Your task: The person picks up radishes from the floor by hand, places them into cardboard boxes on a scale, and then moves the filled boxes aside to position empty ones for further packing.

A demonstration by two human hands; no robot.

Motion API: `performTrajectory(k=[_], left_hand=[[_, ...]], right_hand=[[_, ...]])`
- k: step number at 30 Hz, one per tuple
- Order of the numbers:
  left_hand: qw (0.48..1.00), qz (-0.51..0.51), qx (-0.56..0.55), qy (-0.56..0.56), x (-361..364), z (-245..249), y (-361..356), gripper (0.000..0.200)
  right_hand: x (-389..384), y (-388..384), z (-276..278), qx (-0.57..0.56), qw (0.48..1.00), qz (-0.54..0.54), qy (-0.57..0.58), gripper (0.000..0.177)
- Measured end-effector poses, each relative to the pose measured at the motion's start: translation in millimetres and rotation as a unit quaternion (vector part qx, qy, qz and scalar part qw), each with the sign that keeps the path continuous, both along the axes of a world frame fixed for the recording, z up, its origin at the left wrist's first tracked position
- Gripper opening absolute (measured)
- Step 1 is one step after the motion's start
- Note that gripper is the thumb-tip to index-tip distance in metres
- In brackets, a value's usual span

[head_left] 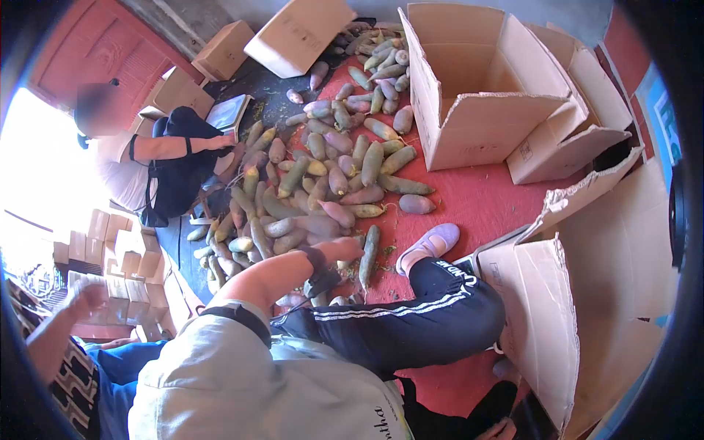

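My left hand [343,250] reaches over a pile of long green and pinkish radishes [293,176] on the red floor covering. Its fingers are smeared by motion, so whether they grip a radish cannot be made out. Just right of the fingertips lies a long green radish [369,257]. At the bottom edge, beside a black sleeve, my right hand [500,430] is partly cut off, and its fingers are mostly hidden. Between the arms are my striped black trouser leg [389,326] and a purple shoe [429,246].
Large open cardboard boxes [477,132] stand along the right, one [535,315] close to my knee. Across the pile, another person [161,154] sits with a hand at the radishes. At lower left is a person in blue trousers [121,367], near stacked small boxes [132,264].
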State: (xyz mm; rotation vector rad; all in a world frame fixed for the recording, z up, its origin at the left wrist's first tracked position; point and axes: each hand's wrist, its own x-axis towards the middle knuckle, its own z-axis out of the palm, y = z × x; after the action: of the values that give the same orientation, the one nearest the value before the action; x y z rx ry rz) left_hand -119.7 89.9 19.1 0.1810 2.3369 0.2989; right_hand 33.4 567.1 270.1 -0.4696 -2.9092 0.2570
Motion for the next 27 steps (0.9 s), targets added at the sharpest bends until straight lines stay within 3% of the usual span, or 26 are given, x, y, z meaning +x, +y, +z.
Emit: performTrajectory(k=[5, 7, 9, 12, 14, 15, 17, 18, 19, 25, 27], left_hand=[[1.000, -0.012, 0.003, 0.012, 4, 3, 2, 0.041], [0.996, 0.077, -0.013, -0.036, 5, 1, 5, 0.041], [0.999, 0.022, -0.021, -0.033, 13, -52, -10, 0.041], [0.999, 0.003, 0.015, -0.042, 15, -68, -13, 0.041], [0.992, -0.118, -0.019, -0.049, 10, -45, -6, 0.040], [0.991, -0.120, -0.013, -0.051, 9, -34, 0, 0.040], [0.994, 0.079, -0.011, -0.079, 8, -12, 6, 0.038], [0.995, 0.065, -0.018, -0.071, 7, -10, 8, 0.037], [0.989, 0.126, -0.015, -0.074, 1, 24, 18, 0.035], [0.991, 0.118, -0.019, -0.064, 1, -30, -3, 0.038], [0.985, 0.168, 0.018, 0.023, -1, -25, 1, 0.029]], right_hand=[[-5, -2, 1, 0.014, 1.000, 0.006, -0.005, 0.024], [-4, -2, -2, 0.015, 1.000, 0.004, 0.000, 0.024], [-3, -2, -3, 0.017, 1.000, 0.000, 0.001, 0.024], [-3, 0, -5, 0.026, 1.000, 0.002, 0.007, 0.024], [-4, 2, -8, 0.016, 0.999, 0.013, 0.029, 0.025], [-4, 4, -8, 0.022, 0.999, 0.012, 0.026, 0.025], [-5, 10, -10, 0.004, 0.998, 0.028, 0.050, 0.026], [-4, 10, -8, 0.014, 0.999, 0.023, 0.045, 0.026], [-5, 10, -5, 0.011, 0.999, 0.013, 0.045, 0.025], [2, 16, 14, 0.050, 0.998, -0.017, 0.036, 0.025], [10, 20, 9, 0.058, 0.997, -0.023, 0.043, 0.025]])
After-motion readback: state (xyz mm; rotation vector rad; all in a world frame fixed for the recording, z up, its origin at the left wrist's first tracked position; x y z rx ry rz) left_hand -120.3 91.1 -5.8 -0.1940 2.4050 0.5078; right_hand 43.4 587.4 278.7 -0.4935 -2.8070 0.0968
